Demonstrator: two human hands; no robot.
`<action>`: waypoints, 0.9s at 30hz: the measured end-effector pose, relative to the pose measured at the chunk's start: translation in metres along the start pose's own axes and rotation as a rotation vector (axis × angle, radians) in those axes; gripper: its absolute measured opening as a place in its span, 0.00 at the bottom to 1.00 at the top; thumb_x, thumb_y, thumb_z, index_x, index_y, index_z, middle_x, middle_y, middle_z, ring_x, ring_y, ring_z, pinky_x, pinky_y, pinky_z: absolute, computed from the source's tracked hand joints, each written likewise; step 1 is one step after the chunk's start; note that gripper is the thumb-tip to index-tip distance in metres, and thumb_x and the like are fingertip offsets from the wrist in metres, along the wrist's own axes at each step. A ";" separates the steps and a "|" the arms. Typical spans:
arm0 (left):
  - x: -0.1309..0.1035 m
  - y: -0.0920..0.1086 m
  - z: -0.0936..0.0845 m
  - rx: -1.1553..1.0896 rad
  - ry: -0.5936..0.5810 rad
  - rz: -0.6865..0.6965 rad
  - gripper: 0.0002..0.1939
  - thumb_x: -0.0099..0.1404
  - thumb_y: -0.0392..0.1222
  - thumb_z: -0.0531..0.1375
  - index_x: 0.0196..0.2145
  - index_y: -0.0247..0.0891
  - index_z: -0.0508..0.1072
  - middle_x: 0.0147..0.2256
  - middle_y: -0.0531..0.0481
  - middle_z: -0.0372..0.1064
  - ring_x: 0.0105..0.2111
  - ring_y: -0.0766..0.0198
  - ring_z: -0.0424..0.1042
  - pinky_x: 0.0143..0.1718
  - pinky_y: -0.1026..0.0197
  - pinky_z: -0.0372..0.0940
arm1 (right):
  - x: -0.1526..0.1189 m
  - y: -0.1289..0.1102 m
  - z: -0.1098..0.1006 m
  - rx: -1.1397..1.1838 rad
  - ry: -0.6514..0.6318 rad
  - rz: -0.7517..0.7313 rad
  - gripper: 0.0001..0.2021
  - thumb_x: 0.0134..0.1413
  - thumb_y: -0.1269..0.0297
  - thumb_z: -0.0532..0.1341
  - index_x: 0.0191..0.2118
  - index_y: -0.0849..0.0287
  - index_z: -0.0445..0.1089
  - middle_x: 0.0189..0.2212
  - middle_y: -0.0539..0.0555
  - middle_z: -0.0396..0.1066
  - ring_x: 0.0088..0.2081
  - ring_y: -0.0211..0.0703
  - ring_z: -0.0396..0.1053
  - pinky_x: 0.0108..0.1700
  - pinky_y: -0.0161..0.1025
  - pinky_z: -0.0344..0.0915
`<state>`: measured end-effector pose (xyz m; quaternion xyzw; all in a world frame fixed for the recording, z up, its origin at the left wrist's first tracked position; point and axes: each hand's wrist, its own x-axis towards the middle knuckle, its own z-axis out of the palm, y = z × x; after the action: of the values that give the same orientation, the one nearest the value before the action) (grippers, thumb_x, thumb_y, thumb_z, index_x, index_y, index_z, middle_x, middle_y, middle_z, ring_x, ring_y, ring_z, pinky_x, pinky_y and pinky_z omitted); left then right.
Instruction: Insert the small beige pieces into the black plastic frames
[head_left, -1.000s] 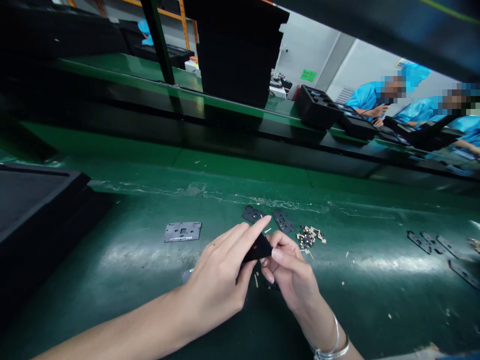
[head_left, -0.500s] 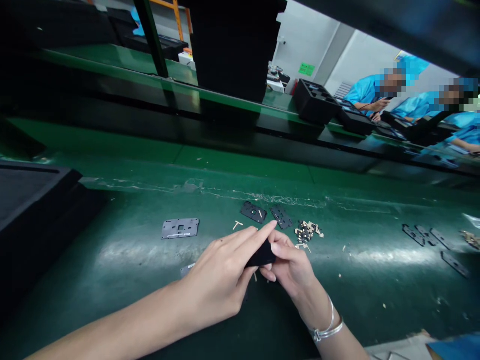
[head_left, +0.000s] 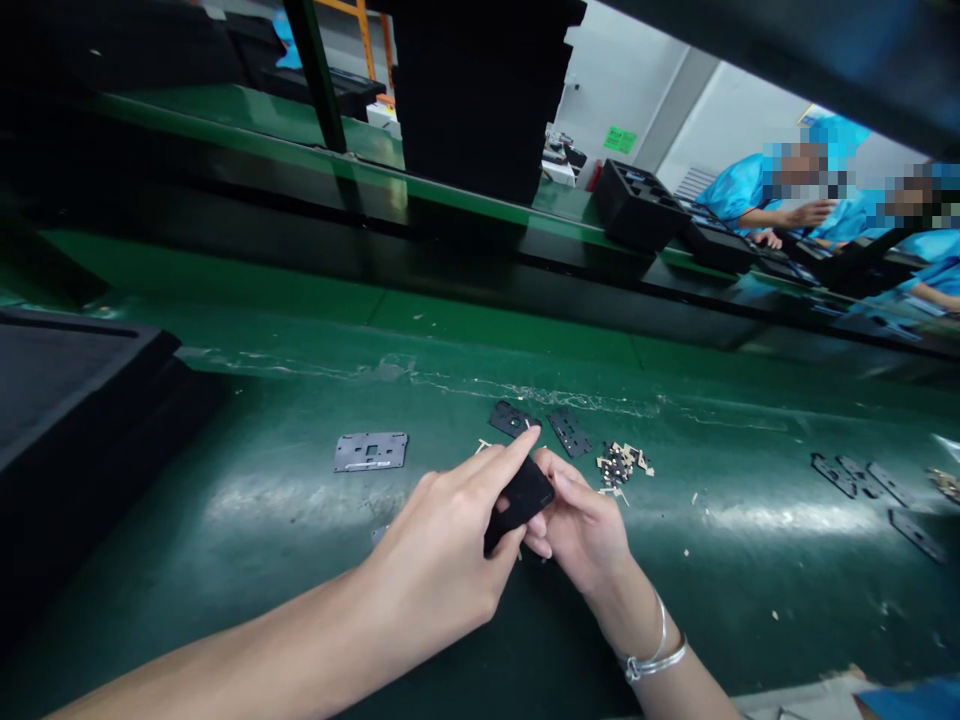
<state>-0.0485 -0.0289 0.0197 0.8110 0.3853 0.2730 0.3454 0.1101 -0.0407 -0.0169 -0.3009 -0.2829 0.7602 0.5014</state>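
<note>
A flat black plate (head_left: 529, 492) is held tilted between my two hands above the green table. My left hand (head_left: 450, 535) grips it from the left, with straight fingers along its far side and the thumb under the near edge. At the plate's right end, my right hand (head_left: 589, 525) is closed, its thumb and fingertips against the corner. Whether a small part is also in those fingertips is hidden. Just beyond the hands lie two black perforated plates (head_left: 570, 432). To their right is a small pile of black and pale metal pieces (head_left: 621, 465).
A grey plate with cutouts (head_left: 371, 452) lies left of my hands. Several dark frames (head_left: 859, 475) lie far right. A large black foam block (head_left: 67, 390) stands at left. Behind a dark rail are a black tray (head_left: 637, 205) and people in blue at work (head_left: 739, 190).
The black plate has turned in my hands, so more of its flat face shows. My right thumb has slid back from its face toward the corner. The view has shifted slightly.
</note>
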 end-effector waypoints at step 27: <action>0.009 -0.006 0.001 -0.053 -0.109 -0.039 0.35 0.59 0.34 0.56 0.62 0.43 0.49 0.45 0.45 0.66 0.40 0.57 0.69 0.39 0.56 0.67 | -0.003 -0.012 -0.008 -0.443 0.171 -0.277 0.11 0.42 0.62 0.68 0.24 0.61 0.65 0.21 0.47 0.63 0.19 0.31 0.62 0.17 0.27 0.56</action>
<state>-0.0453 -0.0193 0.0160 0.8076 0.3744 0.2318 0.3922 0.1239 -0.0381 -0.0132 -0.4247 -0.4376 0.5758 0.5447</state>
